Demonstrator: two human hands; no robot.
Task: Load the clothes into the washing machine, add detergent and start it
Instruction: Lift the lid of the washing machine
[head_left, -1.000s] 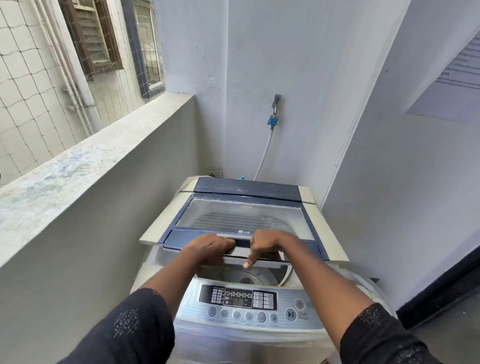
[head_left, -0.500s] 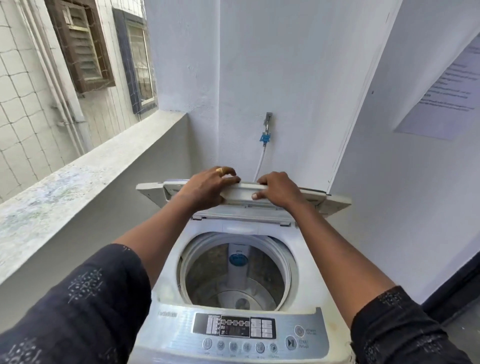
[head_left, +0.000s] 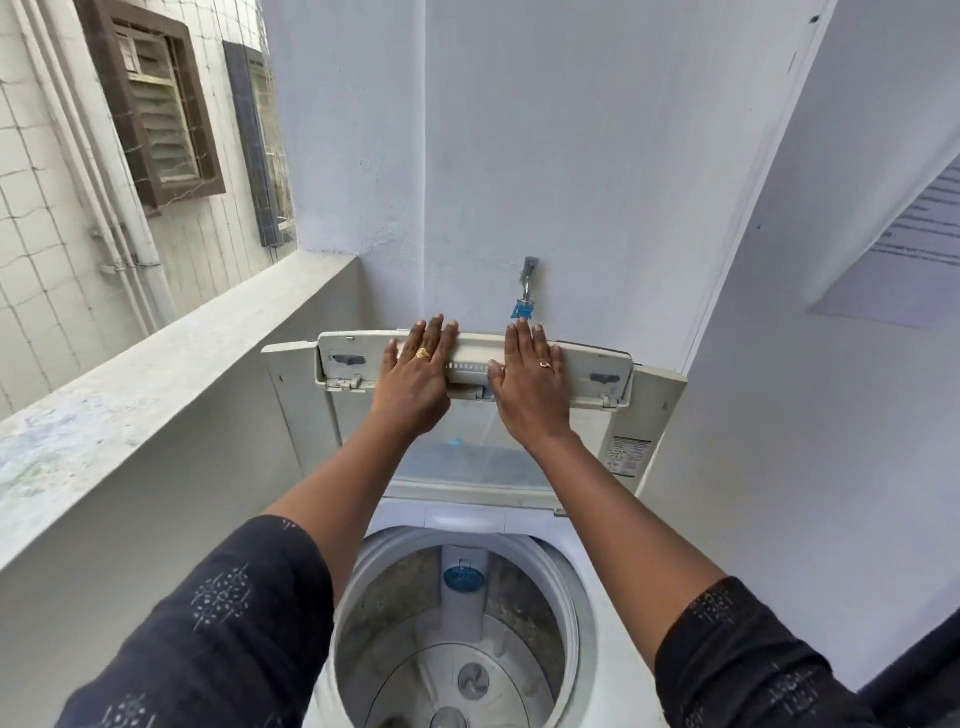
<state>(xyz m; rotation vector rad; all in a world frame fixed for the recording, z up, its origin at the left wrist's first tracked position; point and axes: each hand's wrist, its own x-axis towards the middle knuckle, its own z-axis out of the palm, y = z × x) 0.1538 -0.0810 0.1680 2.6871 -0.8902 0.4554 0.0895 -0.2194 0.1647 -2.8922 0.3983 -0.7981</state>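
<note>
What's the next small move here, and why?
Probably lift both hands off the lid and draw them back. The left hand and right hand press flat on the folded lid, which stands upright near the wall, and the drum below lies open with no clothes visible inside.

Bright, even daylight comes from the open left; shadows are soft, focus is sharp, straight lines bend near the edges

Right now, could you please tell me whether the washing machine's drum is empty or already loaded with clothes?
Empty, as far as visible: the drum has bare walls and an uncovered pulsator, no clothes.
</note>
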